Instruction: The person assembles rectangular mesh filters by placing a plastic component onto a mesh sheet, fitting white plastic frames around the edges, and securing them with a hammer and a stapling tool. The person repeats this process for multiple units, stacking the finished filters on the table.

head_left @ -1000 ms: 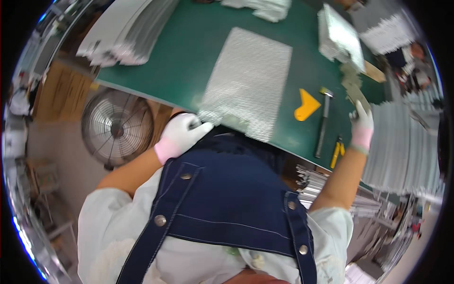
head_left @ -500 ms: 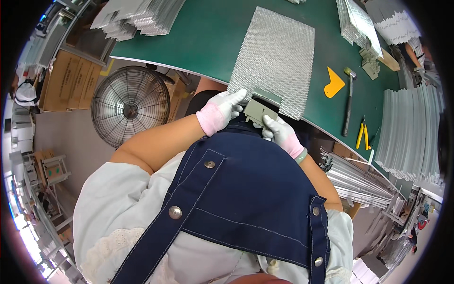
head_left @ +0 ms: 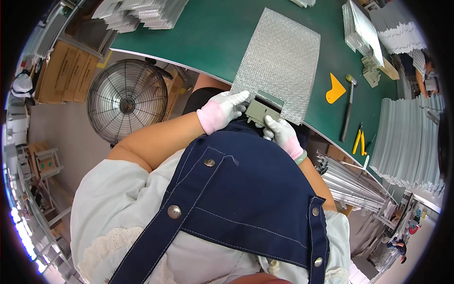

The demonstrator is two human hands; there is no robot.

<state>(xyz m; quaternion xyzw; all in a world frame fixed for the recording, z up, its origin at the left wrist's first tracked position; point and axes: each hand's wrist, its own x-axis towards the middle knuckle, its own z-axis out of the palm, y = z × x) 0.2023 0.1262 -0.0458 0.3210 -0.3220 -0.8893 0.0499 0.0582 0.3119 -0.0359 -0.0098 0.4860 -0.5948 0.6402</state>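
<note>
A silvery mesh sheet (head_left: 283, 61) lies on the green table, its near end reaching over the table edge toward me. My left hand (head_left: 222, 111), in a white glove with a pink cuff, pinches that near edge at its left corner, thumb on top and fingers curled below. A grey-green bracket-like piece (head_left: 262, 112) with small prongs sits at the same edge, beside the left fingertips. Closed on its lower right side is my right hand (head_left: 282, 133), gloved alike. A second grey-green strip (head_left: 270, 99) shows just behind the piece; whether the two are joined I cannot tell.
On the green table (head_left: 208, 38), to the right, are a yellow scraper (head_left: 335, 88), a hammer (head_left: 349, 108) and yellow-handled pliers (head_left: 359, 140). Mesh stacks (head_left: 406, 142) stand at the far right. Left of the table is a floor fan (head_left: 126, 105) beside cartons (head_left: 66, 73).
The grey-green piece has tilted slightly against the mesh edge, with my right hand still on it. My left hand has barely moved. The whole view has shifted a little.
</note>
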